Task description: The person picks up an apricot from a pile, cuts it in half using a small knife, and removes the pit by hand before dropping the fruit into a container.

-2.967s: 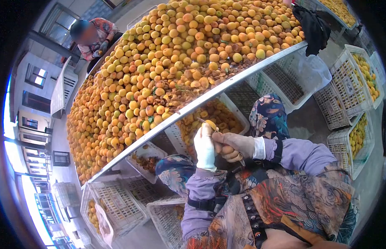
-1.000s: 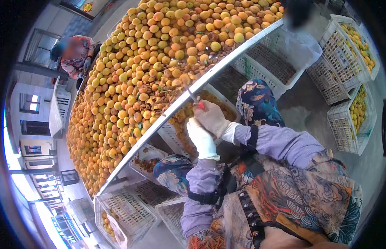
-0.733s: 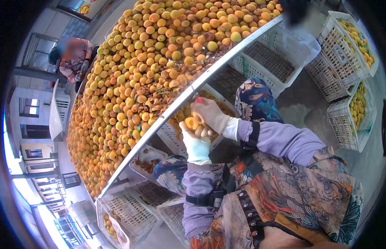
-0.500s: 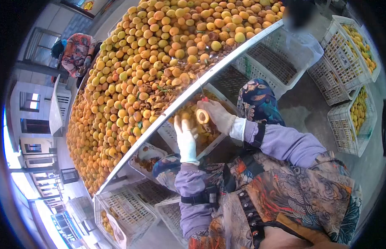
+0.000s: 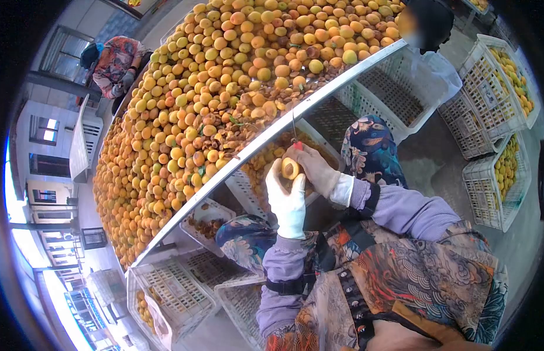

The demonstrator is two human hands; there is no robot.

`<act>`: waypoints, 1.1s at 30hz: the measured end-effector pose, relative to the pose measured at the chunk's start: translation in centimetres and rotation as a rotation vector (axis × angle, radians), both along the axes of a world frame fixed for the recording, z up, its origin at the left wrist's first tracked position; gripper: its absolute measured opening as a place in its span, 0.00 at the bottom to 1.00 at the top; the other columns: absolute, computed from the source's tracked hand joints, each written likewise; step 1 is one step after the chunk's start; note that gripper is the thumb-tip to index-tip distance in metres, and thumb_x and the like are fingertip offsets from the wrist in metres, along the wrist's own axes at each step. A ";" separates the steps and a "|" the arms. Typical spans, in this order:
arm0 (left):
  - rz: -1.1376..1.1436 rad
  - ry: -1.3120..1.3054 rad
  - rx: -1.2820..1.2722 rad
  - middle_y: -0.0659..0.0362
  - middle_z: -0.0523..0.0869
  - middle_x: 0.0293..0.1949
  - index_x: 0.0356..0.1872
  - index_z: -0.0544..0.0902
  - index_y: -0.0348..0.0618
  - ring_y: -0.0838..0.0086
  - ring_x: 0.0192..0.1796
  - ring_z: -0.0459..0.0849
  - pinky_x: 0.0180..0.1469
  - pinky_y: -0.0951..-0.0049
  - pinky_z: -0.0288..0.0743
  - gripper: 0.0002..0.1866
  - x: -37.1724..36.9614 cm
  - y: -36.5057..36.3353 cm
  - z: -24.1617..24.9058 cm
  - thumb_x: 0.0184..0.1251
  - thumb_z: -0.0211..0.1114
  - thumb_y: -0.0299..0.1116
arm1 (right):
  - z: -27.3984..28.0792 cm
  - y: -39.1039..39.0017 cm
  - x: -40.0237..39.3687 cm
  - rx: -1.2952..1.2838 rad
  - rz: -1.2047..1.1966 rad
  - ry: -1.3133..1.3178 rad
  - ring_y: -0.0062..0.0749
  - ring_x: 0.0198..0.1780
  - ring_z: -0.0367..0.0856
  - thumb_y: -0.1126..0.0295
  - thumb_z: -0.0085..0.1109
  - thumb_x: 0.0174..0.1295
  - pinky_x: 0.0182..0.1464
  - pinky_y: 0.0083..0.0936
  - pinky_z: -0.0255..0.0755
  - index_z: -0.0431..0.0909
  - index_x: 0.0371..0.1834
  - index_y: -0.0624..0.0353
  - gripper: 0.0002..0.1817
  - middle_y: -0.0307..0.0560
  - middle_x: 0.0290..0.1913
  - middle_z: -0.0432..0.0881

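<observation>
My left hand (image 5: 287, 202), in a white glove, pinches a halved apricot (image 5: 290, 168) whose cut face with a dark hollow shows. Right beside it, my gloved right hand (image 5: 314, 168) is closed on a red-handled knife (image 5: 298, 145) with a thin blade pointing up toward the table edge. Both hands are above a crate of apricot pieces (image 5: 266, 153) that stands between my knees. Whole apricots (image 5: 184, 111) are heaped on the large table, with flattened, browned pieces (image 5: 248, 117) near its white rim (image 5: 272, 130).
Crates of yellow fruit (image 5: 499, 82) are stacked at the right. An empty-looking crate (image 5: 395, 96) stands beneath the table edge, and more crates (image 5: 172, 292) are at lower left. A co-worker (image 5: 116, 67) is across the table. A dark round shape (image 5: 429, 24) is at the top right.
My left hand has moved up and right against my right hand and now holds the halved apricot. The camera view has shifted slightly.
</observation>
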State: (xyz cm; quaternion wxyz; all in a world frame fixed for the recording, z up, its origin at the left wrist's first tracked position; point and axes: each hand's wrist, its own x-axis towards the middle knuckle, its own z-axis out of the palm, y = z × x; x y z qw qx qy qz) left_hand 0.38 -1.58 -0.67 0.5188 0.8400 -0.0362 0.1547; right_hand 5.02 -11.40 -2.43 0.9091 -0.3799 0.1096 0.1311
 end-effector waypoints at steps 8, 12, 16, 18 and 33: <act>-0.074 0.176 -0.501 0.53 0.74 0.53 0.61 0.66 0.37 0.68 0.56 0.75 0.61 0.69 0.68 0.28 -0.6 1.1 0.8 0.58 0.64 0.24 | 0.2 -2.6 0.5 -0.163 0.099 -0.029 0.25 0.30 0.78 0.65 0.48 0.68 0.33 0.22 0.74 0.74 0.40 0.59 0.10 0.41 0.33 0.78; -0.353 0.472 -0.943 0.52 0.73 0.53 0.66 0.59 0.37 0.61 0.52 0.79 0.57 0.60 0.75 0.34 -1.8 1.8 1.0 0.58 0.64 0.25 | 5.2 -4.7 1.2 0.042 -0.028 -0.052 0.23 0.23 0.75 0.66 0.46 0.67 0.22 0.21 0.70 0.73 0.37 0.60 0.10 0.41 0.27 0.75; -0.478 0.612 -1.069 0.52 0.75 0.53 0.66 0.59 0.36 0.66 0.46 0.80 0.53 0.64 0.74 0.38 -2.9 0.6 1.3 0.56 0.67 0.31 | 7.9 -4.4 0.4 0.173 0.088 -0.314 0.19 0.15 0.68 0.65 0.48 0.66 0.16 0.17 0.63 0.74 0.31 0.60 0.11 0.38 0.19 0.71; -0.448 0.625 -1.009 0.53 0.75 0.50 0.65 0.61 0.35 0.68 0.43 0.81 0.51 0.68 0.74 0.35 -3.4 0.2 1.7 0.58 0.66 0.30 | 7.6 -4.4 0.1 0.141 0.129 -0.372 0.19 0.14 0.67 0.63 0.49 0.66 0.15 0.16 0.59 0.74 0.30 0.60 0.12 0.37 0.16 0.69; -0.403 0.644 -0.715 0.57 0.79 0.37 0.51 0.72 0.34 0.77 0.31 0.78 0.36 0.78 0.71 0.17 -3.6 -0.8 1.3 0.63 0.59 0.29 | 7.5 -3.9 -2.2 -0.281 0.334 -0.449 0.13 0.22 0.71 0.58 0.64 0.60 0.24 0.14 0.65 0.73 0.24 0.57 0.16 0.34 0.21 0.74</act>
